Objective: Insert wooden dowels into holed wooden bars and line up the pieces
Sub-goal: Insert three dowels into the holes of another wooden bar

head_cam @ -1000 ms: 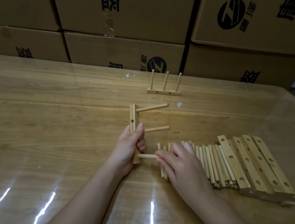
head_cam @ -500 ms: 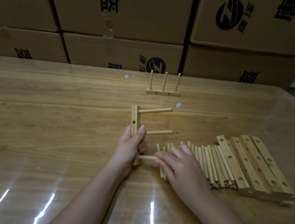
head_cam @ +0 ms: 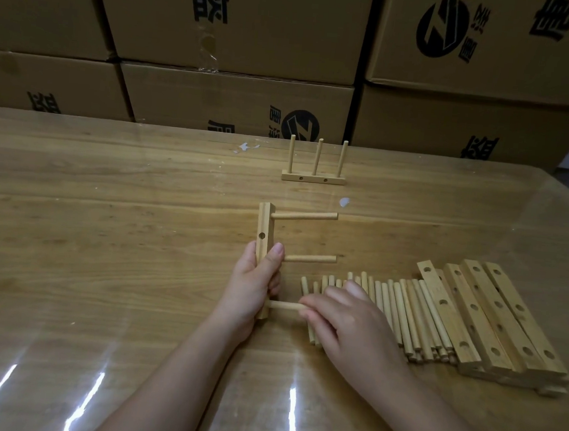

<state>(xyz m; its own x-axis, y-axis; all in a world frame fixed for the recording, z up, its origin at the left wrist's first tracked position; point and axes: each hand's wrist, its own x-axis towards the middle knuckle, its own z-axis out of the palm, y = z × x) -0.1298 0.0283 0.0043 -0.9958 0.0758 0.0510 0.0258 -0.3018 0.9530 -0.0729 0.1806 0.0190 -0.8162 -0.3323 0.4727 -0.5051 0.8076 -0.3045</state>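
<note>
1. Lower centre: the left hand (head_cam: 252,288) grips the lower half of a bar (head_cam: 264,227).
2. Just right of it, the right hand (head_cam: 353,321) pinches a dowel (head_cam: 285,306) whose left end meets the bar's bottom hole.
3. Two more dowels (head_cam: 303,216) stick out rightward higher up the bar.
4. Right: loose dowels (head_cam: 405,312) lie on the desk (head_cam: 102,233), touching spare bars (head_cam: 494,319).
5. Farther, centre: a finished bar (head_cam: 313,177) holds three upright dowels.
6. Top: cardboard boxes (head_cam: 241,22).

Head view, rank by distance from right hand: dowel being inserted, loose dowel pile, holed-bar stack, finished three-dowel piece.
From the right hand:
1. Dowel being inserted: pinched in its fingertips, left side.
2. Loose dowel pile: partly covered by it, extending right.
3. Holed-bar stack: farther right.
4. Finished three-dowel piece: far back, standing.
</note>
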